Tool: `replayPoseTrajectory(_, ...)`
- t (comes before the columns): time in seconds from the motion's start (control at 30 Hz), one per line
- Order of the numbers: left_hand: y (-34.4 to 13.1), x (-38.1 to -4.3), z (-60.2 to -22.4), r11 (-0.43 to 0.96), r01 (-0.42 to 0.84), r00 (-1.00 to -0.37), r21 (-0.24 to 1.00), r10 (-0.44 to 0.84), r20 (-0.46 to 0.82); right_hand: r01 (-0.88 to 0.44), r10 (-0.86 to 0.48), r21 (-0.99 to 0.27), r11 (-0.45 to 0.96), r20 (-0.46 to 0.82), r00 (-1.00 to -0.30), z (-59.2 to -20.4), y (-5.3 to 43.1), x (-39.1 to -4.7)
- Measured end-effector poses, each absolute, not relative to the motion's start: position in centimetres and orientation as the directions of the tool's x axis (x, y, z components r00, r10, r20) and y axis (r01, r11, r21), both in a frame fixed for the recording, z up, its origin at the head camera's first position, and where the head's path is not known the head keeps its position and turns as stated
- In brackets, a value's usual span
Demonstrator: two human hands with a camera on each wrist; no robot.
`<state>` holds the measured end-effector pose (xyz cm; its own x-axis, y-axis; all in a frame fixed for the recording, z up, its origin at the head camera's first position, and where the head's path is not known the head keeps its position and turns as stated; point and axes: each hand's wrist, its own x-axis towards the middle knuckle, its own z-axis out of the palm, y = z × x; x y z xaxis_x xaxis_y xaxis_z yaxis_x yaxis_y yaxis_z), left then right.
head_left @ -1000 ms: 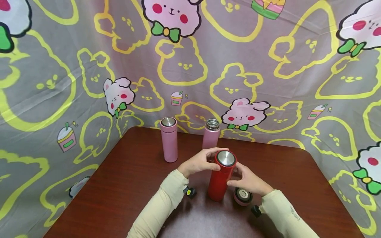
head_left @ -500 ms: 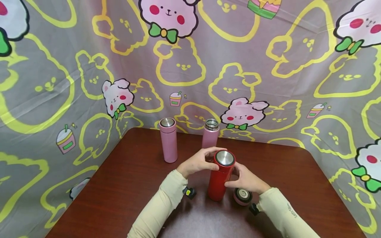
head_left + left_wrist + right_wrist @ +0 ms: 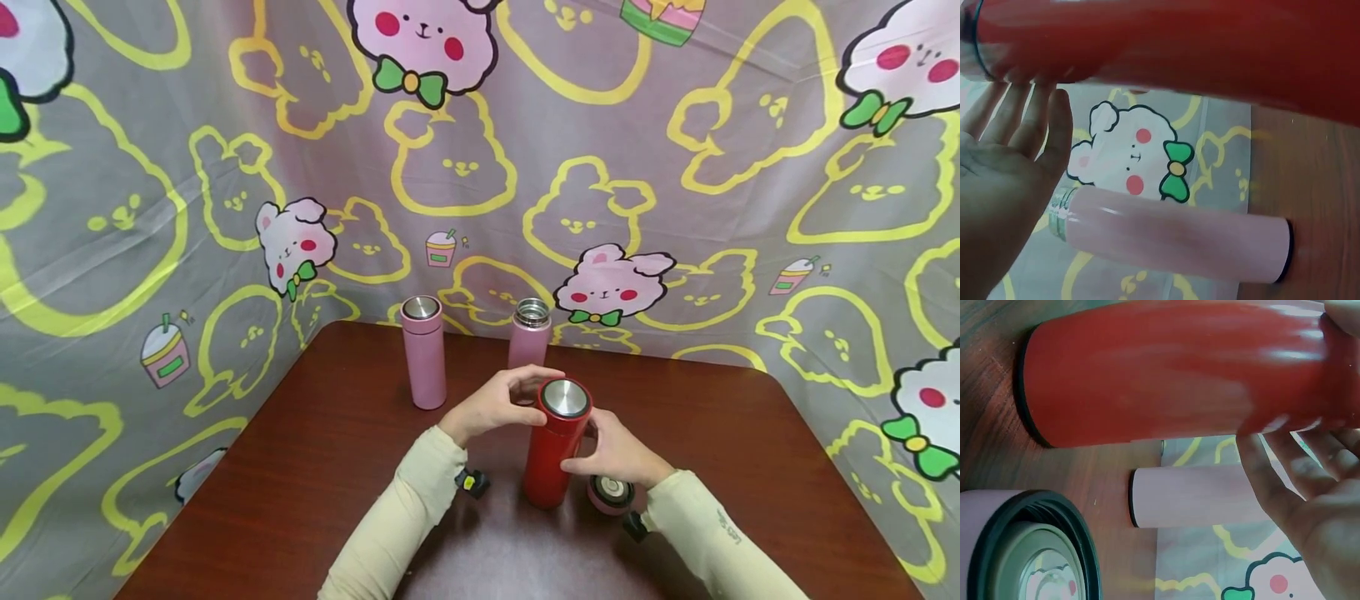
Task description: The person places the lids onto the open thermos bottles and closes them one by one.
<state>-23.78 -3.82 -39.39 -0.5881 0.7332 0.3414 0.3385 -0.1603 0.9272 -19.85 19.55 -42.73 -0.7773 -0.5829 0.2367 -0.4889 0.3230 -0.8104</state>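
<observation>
A red thermos (image 3: 550, 462) with a steel-topped lid (image 3: 566, 398) stands upright near the table's middle. Around its lid, from the left, reach the thumb and fingers of my left hand (image 3: 487, 410); in the left wrist view the fingertips (image 3: 1038, 90) meet the red surface. My right hand (image 3: 628, 452) grips the upper body from the right, its thumb in front. Below that hand lies a pink lid (image 3: 982, 544), inner side up. Behind the thermos a pink bottle (image 3: 529, 343) stands lidless, its steel mouth showing; my left hand hides its lower part in the head view.
A second pink bottle (image 3: 426, 367), with its lid on, stands further left on the brown table (image 3: 315, 467). A grey cartoon-print cloth (image 3: 480, 233) hangs along the table's back and sides. Small dark devices (image 3: 472, 483) sit at both wrists.
My left hand has shifted slightly left at the lid, with a wider gap under its index finger. My right hand has edged left and covers more of the pink lid. The thermos stays put.
</observation>
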Motion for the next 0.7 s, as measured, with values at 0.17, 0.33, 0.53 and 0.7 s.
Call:
replayPoseTrajectory(0.17, -5.0, -23.6, -39.1, -0.112, 0.355, -0.635, 0.928, 0.700, 0.327, -0.504, -0.508, -0.787, 0.356, 0.290, -0.811, -42.3, 19.7, -19.8)
replayPoseTrajectory(0.33, -6.1, -23.3, -39.3, 0.026, 0.375, -0.697, 0.927, 0.666, 0.264, -0.486, -0.437, -0.796, 0.359, 0.317, -0.842, -41.8, 20.2, -20.1)
replayPoseTrajectory(0.53, -6.9, -23.2, -40.8, 0.242, 0.471, -0.726, 0.848, 0.653, 0.216, -0.450, -0.336, -0.795, 0.407, 0.328, -0.883, -41.6, 21.0, -20.8)
replayPoseTrajectory(0.7, -7.8, -22.9, -41.5, 0.411, 0.505, -0.755, 0.759, 0.636, 0.158, -0.397, -0.279, -0.802, 0.446, 0.297, -0.913, -41.1, 21.9, -21.5)
